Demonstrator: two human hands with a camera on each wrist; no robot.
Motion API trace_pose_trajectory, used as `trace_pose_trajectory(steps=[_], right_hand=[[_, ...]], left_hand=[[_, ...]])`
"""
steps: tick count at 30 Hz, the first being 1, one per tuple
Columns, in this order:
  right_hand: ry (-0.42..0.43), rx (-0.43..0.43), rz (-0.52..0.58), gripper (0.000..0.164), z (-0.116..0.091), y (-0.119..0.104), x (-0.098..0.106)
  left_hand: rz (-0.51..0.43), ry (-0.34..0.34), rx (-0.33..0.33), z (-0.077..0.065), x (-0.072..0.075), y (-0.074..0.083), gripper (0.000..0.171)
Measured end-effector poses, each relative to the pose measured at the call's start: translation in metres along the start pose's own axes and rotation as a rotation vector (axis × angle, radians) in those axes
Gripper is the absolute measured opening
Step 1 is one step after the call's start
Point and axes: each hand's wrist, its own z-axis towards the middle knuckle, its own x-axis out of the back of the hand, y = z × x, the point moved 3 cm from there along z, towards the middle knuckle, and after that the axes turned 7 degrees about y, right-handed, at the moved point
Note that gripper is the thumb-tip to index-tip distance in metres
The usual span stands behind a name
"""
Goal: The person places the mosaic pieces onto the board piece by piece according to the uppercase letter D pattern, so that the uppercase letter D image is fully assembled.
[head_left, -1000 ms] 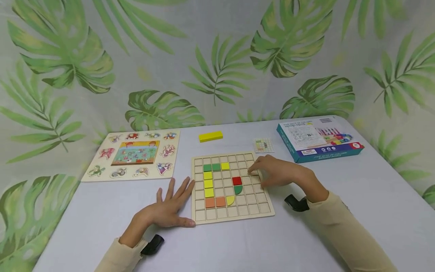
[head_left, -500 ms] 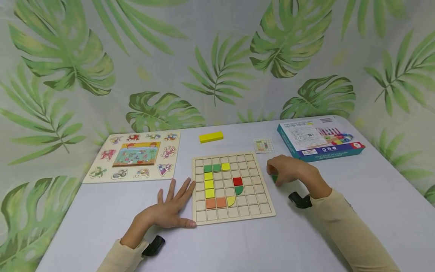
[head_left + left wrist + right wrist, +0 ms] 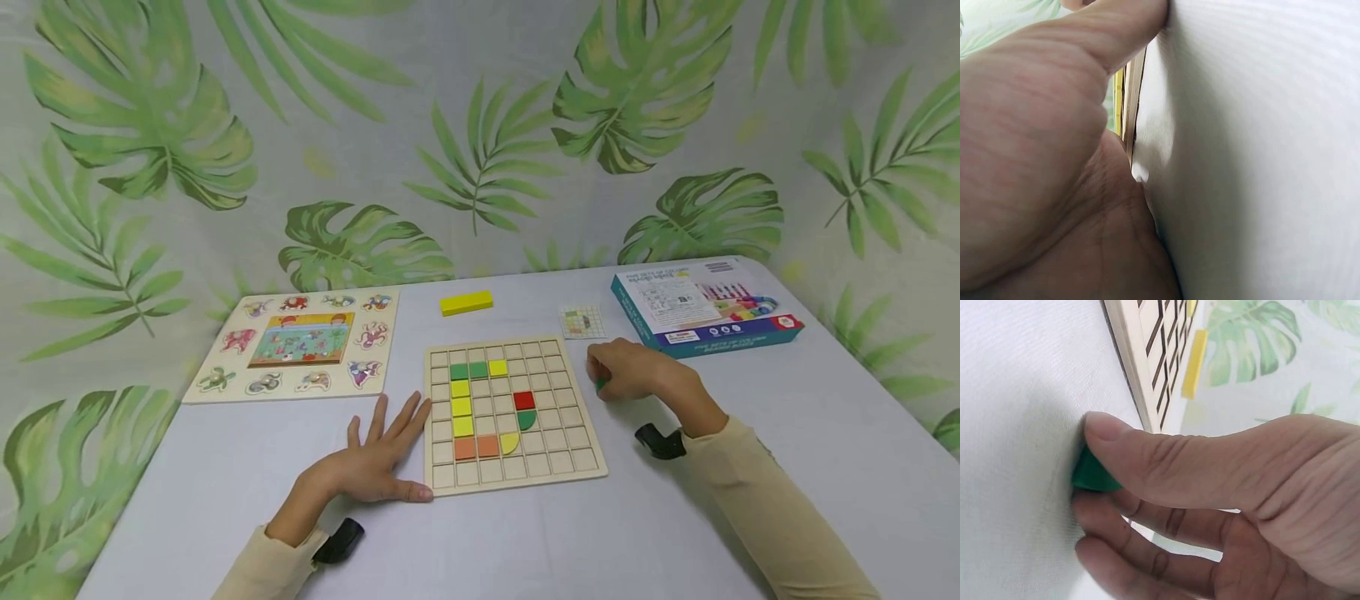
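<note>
My right hand [image 3: 632,370], just off the right edge of the wooden grid board [image 3: 564,439], pinches a green tile [image 3: 1092,472] between thumb and fingers, close over the tablecloth. In the right wrist view the tile shows a curved side; the fingers hide part of it. My left hand [image 3: 367,467] lies with fingers spread, fingertips and thumb at the board's left edge. On the board sit green square tiles [image 3: 478,369], several yellow squares [image 3: 462,407], orange squares [image 3: 488,446], a red square [image 3: 523,401], a green quarter-round tile [image 3: 527,419] and a yellow quarter-round one [image 3: 509,442].
Behind the board lie a yellow block [image 3: 467,303] and a small card with a printed grid pattern [image 3: 582,322]. A teal-sided box [image 3: 708,304] is at the back right. An animal puzzle board [image 3: 360,367] lies at the back left. A leaf-print cloth hangs behind.
My right hand has moved from over the board's right side onto the tablecloth beside it, where the green tile shows in its fingers. My left hand stays in place.
</note>
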Motion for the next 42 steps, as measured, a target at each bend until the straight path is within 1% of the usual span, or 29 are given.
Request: trace_pose_trajectory(steps=[5,11,16,19,22,25,30,37,42], right_hand=[[0.058,0.045,0.042,0.013,0.004,-0.002,-0.001],[0.157,0.164,0.104,0.012,0.011,-0.019,-0.005],[0.179,0.241,0.138,0.012,0.020,-0.036,-0.014],[0.193,0.293,0.145,0.012,0.026,-0.048,-0.015],[0.189,0.330,0.147,0.011,0.033,-0.058,-0.015],[0.167,0.335,0.162,0.010,0.038,-0.064,-0.017],[0.136,0.321,0.168,0.010,0.041,-0.067,-0.023],[0.188,0.324,0.111,0.016,0.045,-0.072,-0.026],[0.207,0.301,0.073,0.015,0.047,-0.075,-0.026]], left_hand=[[-0.008,-0.003,-0.004,-0.001,-0.001,-0.001,0.118],[0.003,-0.005,0.006,-0.003,-0.001,0.000,0.118],[0.000,-0.009,0.016,-0.005,-0.003,0.000,0.119],[0.001,-0.009,0.022,-0.005,-0.004,0.000,0.119],[0.001,-0.004,0.022,-0.004,-0.005,0.000,0.119],[0.001,0.001,0.017,-0.004,-0.005,0.000,0.119],[0.001,-0.001,0.006,-0.002,-0.005,0.000,0.119],[-0.024,-0.010,-0.008,-0.003,-0.001,0.001,0.119],[-0.023,-0.002,-0.010,-0.003,0.001,0.001,0.119]])
